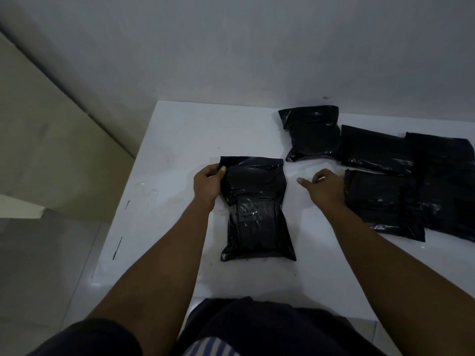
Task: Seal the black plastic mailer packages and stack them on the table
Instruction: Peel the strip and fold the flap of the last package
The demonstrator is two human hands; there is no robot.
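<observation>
A black plastic mailer (257,209) lies lengthwise in front of me on the white table (167,191), its flap end folded over at the far side. My left hand (208,186) pinches the mailer's far left corner. My right hand (325,188) hovers to the right of it, fingers loosely curled with the index finger pointing left, holding nothing that I can make out. Several more black mailers lie to the right: one at the back (312,132), one beside it (377,150), one nearer (383,204) and one at the right edge of view (447,183).
The table's left edge (120,222) drops to a tiled floor (46,265). A pale wall (231,47) stands right behind the table. A thin transparent strip (316,168) seems to lie on the table near my right hand. My dark shorts fill the bottom of the view.
</observation>
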